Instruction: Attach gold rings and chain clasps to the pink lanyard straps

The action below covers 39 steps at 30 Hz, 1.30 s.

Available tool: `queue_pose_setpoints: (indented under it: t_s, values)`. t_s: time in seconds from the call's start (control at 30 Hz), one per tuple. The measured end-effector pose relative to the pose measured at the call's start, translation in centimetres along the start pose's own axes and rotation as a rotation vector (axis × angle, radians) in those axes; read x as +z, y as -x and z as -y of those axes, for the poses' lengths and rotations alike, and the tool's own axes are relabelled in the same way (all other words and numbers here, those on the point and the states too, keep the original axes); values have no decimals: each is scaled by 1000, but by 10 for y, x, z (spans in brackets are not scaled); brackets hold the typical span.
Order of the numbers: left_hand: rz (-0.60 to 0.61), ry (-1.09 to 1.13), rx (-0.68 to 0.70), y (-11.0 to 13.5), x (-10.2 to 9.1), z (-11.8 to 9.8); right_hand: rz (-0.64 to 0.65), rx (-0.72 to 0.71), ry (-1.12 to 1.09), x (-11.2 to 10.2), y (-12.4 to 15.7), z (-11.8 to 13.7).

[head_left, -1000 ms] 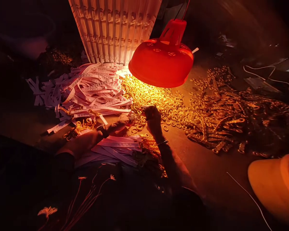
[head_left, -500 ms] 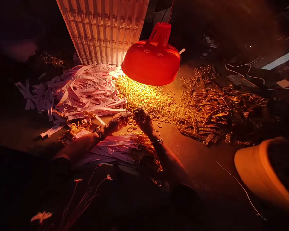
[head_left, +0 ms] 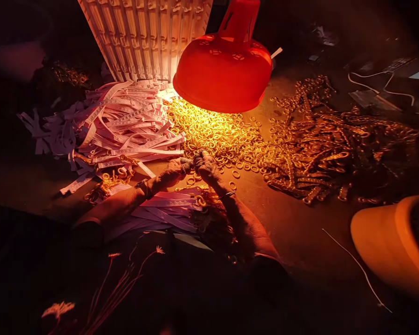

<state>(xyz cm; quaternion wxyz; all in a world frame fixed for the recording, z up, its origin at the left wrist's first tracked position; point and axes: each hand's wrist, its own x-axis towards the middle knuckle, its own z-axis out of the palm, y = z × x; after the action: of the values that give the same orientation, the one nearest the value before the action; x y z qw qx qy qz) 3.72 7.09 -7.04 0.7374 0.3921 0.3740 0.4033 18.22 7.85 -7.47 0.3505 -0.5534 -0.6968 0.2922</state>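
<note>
My left hand [head_left: 176, 171] and my right hand [head_left: 206, 166] meet fingertip to fingertip at the near edge of a pile of gold-coloured rings [head_left: 216, 135]. Both are closed in a pinch; whatever is between the fingers is too small and dark to make out. Left of the rings lies a heap of pale printed strips [head_left: 125, 123]. More strips [head_left: 167, 204] lie under my forearms, with a few rings at their ends. To the right spreads a heap of gold strips with rings on them [head_left: 321, 153].
A red lamp shade [head_left: 223, 70] hangs low over the rings. A ribbed pale panel [head_left: 150, 37] stands behind the strips. At the right edge is an orange tub [head_left: 377, 237], with a thin white cord [head_left: 358, 265] beside it. Further back lies a white cable [head_left: 370, 83].
My hands have come slightly closer together and stay pinched. The view has shifted a little, so the lamp looks larger and higher, and the right heap and tub sit further right.
</note>
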Motion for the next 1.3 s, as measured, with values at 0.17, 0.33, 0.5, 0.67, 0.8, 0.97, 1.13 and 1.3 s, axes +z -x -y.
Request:
queue_pose_setpoints:
  t_s: [0.17,0.33,0.5,0.67,0.8,0.97,1.13,1.3]
  values:
    - [8,-108,57,3,0,-5,-6,-15,-15,-16,-5,8]
    - [-3,-143,-101,16,6,-41,219,-84,92,-44,11,39]
    - [39,-250,-240,54,16,-78,316,-67,310,-60,62,86]
    - [140,-346,-264,98,20,-70,299,-14,351,-48,111,97]
    - [121,-374,-214,116,25,-59,218,103,235,-36,126,90]
    - [104,-333,-162,114,27,-53,294,153,-139,-33,121,88]
    - [134,-265,-190,110,19,-39,402,177,-106,-35,115,93]
    - [124,-293,-176,107,19,-35,442,92,-16,-40,108,90]
